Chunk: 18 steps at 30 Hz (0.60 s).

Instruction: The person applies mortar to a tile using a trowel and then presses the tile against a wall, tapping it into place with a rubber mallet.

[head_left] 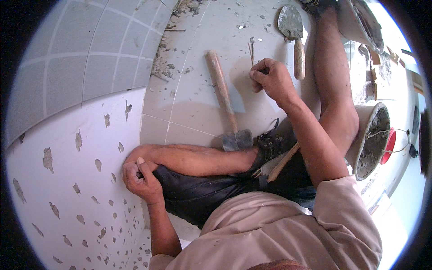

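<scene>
My right hand (272, 81) is raised over the floor, thumb and fingertips pinched on a pair of thin brown nails (251, 51) that point away from me. My left hand (143, 180) rests by my bent left knee, fingers curled in and thumb against them; whatever may be inside is hidden. Between the hands a rubber mallet (237, 140) lies on the floor tiles, its wooden handle pointing away. A trowel (291, 23), crusted with mortar, lies beyond my right hand, its wooden grip toward me.
Grey tiles (112, 49) cover part of the left wall; the white surface (85, 148) nearer me is chipped. Mortar crumbs (168, 69) lie along the wall's foot. On the right stand a mortar bucket (375, 139), a red container (389, 146) and another bucket (360, 22). A wooden-handled tool (283, 163) lies by my lap.
</scene>
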Motion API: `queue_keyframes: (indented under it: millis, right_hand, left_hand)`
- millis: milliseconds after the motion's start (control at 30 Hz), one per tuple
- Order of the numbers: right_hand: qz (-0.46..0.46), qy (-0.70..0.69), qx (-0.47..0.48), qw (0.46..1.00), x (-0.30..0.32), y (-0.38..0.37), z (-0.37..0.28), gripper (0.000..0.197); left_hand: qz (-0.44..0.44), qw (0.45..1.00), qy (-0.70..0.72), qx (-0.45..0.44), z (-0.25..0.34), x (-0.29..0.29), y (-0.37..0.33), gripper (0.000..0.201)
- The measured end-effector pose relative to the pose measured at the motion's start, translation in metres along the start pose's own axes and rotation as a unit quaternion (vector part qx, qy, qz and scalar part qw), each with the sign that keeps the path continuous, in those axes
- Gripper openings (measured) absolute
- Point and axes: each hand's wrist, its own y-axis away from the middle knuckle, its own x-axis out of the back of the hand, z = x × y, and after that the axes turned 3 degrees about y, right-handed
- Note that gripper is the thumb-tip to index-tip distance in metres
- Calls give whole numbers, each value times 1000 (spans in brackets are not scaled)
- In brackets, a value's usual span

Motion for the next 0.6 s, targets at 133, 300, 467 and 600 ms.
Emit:
queue_keyframes:
  millis: [133, 300, 467, 600]
  right_hand:
    - [-10, -86, 20, 996, 2, -1, 3, 21]
    - [109, 211, 166, 957, 6, -2, 9, 22]
    - [197, 292, 166, 921, 14, -24, 0, 25]
    - [267, 288, 224, 892, 12, -65, -1, 23]
  left_hand:
    - [3, 1000, 9, 5, 1, 0, 0, 33]
    - [-4, 1000, 7, 19, -1, 1, 1, 33]
    - [6, 1000, -8, 7, -1, 0, 1, 34]
    - [6, 1000, 7, 20, 6, -1, -2, 35]
